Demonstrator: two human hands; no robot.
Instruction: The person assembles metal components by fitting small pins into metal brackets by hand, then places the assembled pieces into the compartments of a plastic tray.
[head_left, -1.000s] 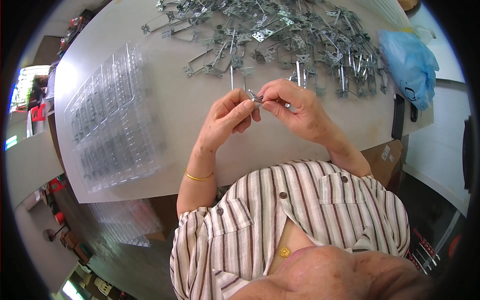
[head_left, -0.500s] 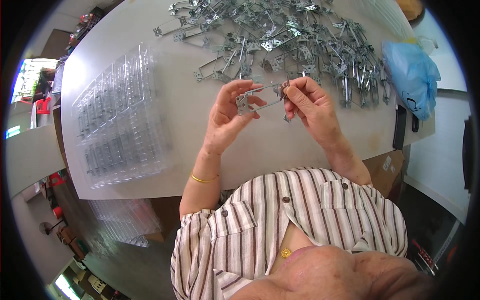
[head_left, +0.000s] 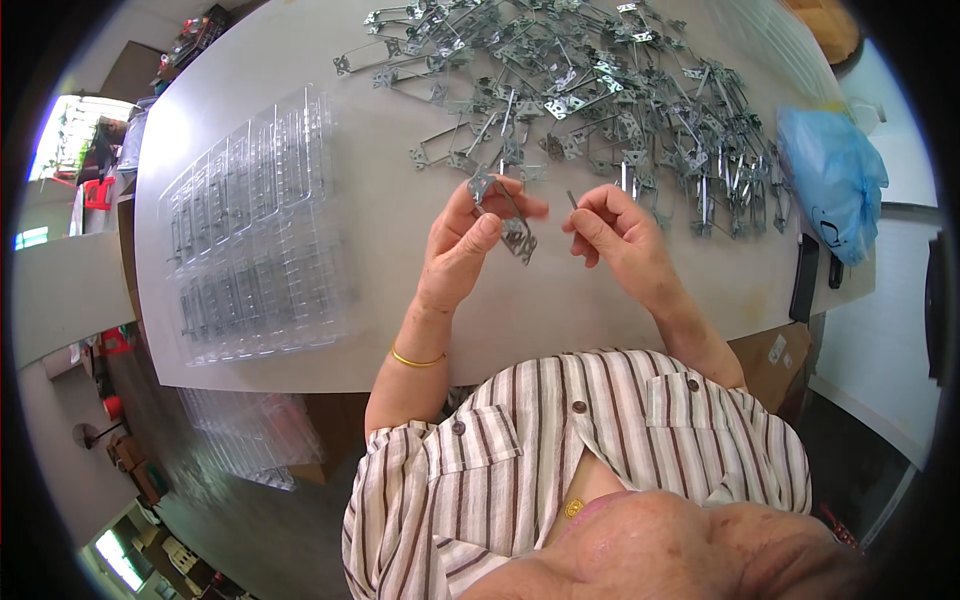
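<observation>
My left hand [head_left: 462, 238] is closed on a small metal bracket frame [head_left: 517, 238], two punched end plates joined by thin rods, held tilted above the table. To its right, my right hand [head_left: 618, 238] pinches a thin dark metal strip [head_left: 572, 200] between thumb and fingers, its tip pointing up. A gap separates the strip from the bracket frame. Beyond both hands spreads a loose heap of similar metal bracket frames [head_left: 570, 75], tangled together across the far side of the table.
Clear plastic trays [head_left: 255, 230] holding metal pieces in their compartments lie at the left on the pale table [head_left: 400, 340]. A blue plastic bag [head_left: 832, 180] sits at the right edge, near a black flat object [head_left: 803, 278]. A cardboard box [head_left: 770, 360] stands below the right edge.
The bracket frame has turned in my left hand from lying level to hanging tilted. My right hand has come away from it, keeping the thin strip.
</observation>
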